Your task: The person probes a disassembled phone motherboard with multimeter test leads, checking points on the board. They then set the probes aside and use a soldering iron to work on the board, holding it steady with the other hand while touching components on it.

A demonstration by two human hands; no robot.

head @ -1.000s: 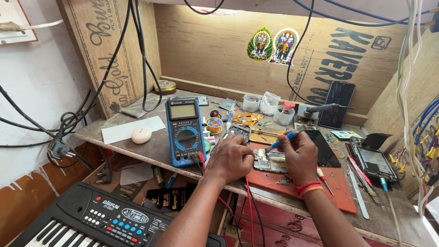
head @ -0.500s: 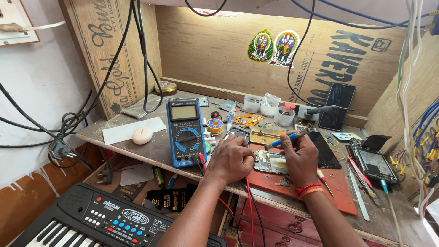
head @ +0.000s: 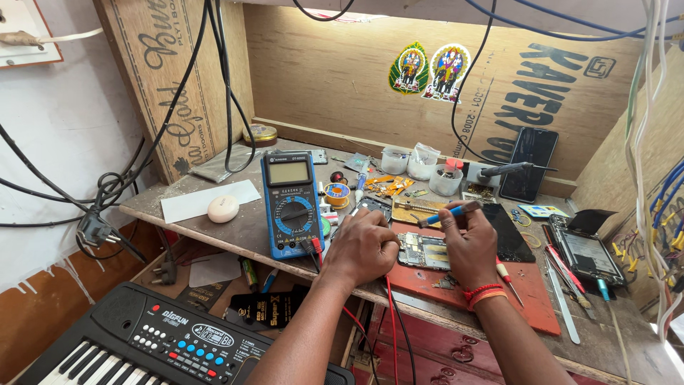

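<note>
My left hand (head: 363, 246) rests with curled fingers on the left end of an opened phone with its circuit board showing (head: 426, 251), on a red mat (head: 520, 299). My right hand (head: 470, 246) grips a blue-handled tool (head: 449, 213) above the board's right end; its tip is hidden behind the fingers. Red and black probe leads (head: 388, 314) run from under my left hand down over the bench edge. A blue digital multimeter (head: 291, 203) lies just left of my left hand.
On the wooden bench are a white oval object (head: 223, 208) on paper, small plastic cups (head: 420, 162), a solder spool (head: 336, 194), a dark phone leaning on the back wall (head: 529, 164), another opened phone (head: 588, 249) and screwdrivers (head: 563, 267). A black keyboard (head: 164, 346) sits below. Cables hang at left.
Both hands stay on the opened phone with hardly any shift. The blue-handled tool has tilted slightly in my right hand.
</note>
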